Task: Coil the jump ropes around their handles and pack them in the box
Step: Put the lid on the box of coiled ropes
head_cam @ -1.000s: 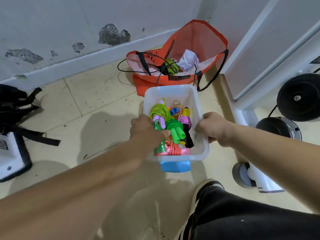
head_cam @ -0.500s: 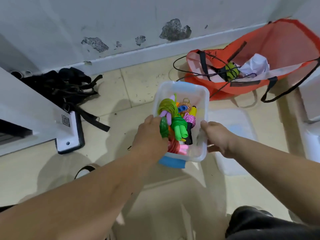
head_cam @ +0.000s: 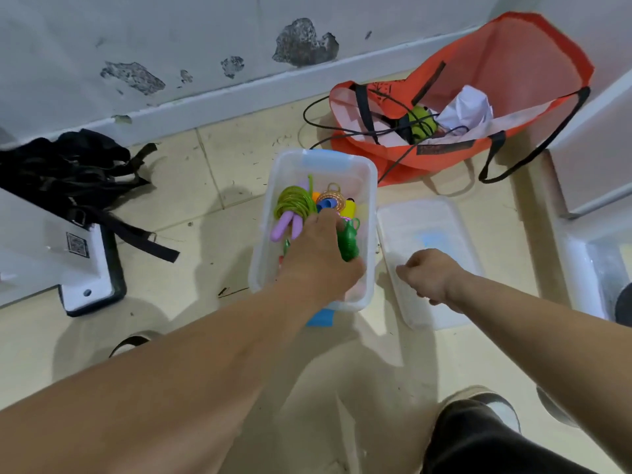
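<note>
Clear-plastic box (head_cam: pixel 263 234) on the floor (head_cam: pixel 205 186), packed with coiled jump ropes (head_cam: pixel 294 201). Reaches into it with left hand (head_cam: pixel 318 254), curled round green handles (head_cam: pixel 348 242). Pinches near edge of lid (head_cam: pixel 431 220), flat just right of box, with right hand (head_cam: pixel 432 277).

Translucent glossy plastic box (head_cam: pixel 263 254) and lid (head_cam: pixel 441 213); matt orange cloth bag (head_cam: pixel 506 59).

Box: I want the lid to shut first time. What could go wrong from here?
The ropes are heaped in the box; the green handles beside the left hand may stick up and block the lid that the right hand pinches. Coils could spring loose once released.
</note>
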A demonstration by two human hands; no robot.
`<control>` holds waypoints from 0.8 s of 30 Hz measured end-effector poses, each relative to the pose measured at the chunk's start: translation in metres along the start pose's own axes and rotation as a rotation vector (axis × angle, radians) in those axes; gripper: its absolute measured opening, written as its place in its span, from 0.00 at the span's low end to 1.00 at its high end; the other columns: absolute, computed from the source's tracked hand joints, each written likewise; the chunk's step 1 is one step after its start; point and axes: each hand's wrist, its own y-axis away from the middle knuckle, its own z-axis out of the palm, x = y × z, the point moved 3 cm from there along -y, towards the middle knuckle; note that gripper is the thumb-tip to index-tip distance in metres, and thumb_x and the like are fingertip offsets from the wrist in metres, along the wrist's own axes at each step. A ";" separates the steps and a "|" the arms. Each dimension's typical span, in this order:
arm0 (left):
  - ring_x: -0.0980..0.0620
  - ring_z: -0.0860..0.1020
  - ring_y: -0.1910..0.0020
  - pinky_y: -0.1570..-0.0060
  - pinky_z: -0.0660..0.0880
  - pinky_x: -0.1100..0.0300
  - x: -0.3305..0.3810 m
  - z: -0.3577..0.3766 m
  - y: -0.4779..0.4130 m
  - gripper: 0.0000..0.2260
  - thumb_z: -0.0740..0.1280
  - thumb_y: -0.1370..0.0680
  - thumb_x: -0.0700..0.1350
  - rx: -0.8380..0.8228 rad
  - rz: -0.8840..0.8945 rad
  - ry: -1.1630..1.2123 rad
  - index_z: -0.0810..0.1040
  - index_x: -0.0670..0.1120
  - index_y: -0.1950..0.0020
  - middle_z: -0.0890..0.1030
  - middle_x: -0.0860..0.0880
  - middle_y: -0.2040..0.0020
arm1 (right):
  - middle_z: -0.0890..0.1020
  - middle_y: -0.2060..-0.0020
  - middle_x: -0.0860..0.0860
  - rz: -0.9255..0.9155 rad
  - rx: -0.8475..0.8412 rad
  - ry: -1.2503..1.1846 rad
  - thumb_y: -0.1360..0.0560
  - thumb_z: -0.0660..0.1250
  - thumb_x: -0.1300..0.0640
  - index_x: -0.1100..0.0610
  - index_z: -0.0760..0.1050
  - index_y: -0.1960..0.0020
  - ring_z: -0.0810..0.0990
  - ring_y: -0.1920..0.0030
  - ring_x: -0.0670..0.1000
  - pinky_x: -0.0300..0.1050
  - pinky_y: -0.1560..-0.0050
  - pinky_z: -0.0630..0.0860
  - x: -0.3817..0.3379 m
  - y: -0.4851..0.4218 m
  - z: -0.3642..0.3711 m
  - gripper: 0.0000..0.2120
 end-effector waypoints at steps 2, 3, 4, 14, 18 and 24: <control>0.49 0.78 0.51 0.53 0.76 0.52 -0.003 0.015 -0.003 0.21 0.76 0.30 0.56 -0.074 -0.053 0.029 0.70 0.52 0.46 0.74 0.52 0.48 | 0.78 0.58 0.52 -0.017 0.000 0.039 0.19 0.65 0.51 0.58 0.76 0.51 0.77 0.55 0.57 0.47 0.57 0.73 0.006 -0.004 0.004 0.10; 0.49 0.79 0.53 0.55 0.77 0.52 -0.007 0.021 -0.004 0.22 0.77 0.31 0.59 -0.110 -0.059 0.026 0.69 0.53 0.47 0.74 0.53 0.49 | 0.77 0.60 0.51 -0.022 -0.001 0.052 0.20 0.66 0.50 0.57 0.76 0.51 0.76 0.55 0.56 0.45 0.56 0.72 0.008 -0.007 0.009 0.10; 0.49 0.80 0.54 0.56 0.79 0.51 -0.011 0.026 -0.005 0.23 0.77 0.32 0.61 -0.137 -0.061 0.034 0.69 0.54 0.48 0.74 0.53 0.49 | 0.78 0.60 0.51 -0.030 -0.003 0.071 0.20 0.68 0.50 0.56 0.77 0.52 0.76 0.55 0.55 0.44 0.55 0.71 0.010 -0.010 0.014 0.10; 0.47 0.74 0.39 0.54 0.73 0.50 -0.019 0.032 -0.004 0.13 0.62 0.20 0.44 -0.296 0.141 -0.430 0.76 0.47 0.36 0.68 0.49 0.32 | 0.81 0.56 0.52 0.016 0.033 0.259 0.22 0.65 0.52 0.55 0.75 0.53 0.80 0.55 0.56 0.45 0.55 0.75 0.034 -0.035 0.045 0.06; 0.44 0.71 0.34 0.49 0.67 0.50 -0.019 0.040 0.004 0.11 0.60 0.19 0.43 -0.413 0.185 -0.635 0.77 0.45 0.39 0.64 0.46 0.29 | 0.74 0.47 0.53 -0.015 0.136 0.379 0.21 0.61 0.50 0.54 0.72 0.53 0.75 0.45 0.57 0.48 0.51 0.75 0.035 -0.020 0.026 0.08; 0.42 0.75 0.37 0.41 0.74 0.53 0.005 0.012 0.010 0.12 0.64 0.20 0.44 -0.276 0.139 -0.363 0.77 0.44 0.38 0.70 0.45 0.32 | 0.66 0.46 0.55 -0.203 0.483 0.195 0.20 0.59 0.48 0.60 0.72 0.49 0.72 0.48 0.58 0.54 0.47 0.76 -0.001 0.044 -0.041 0.14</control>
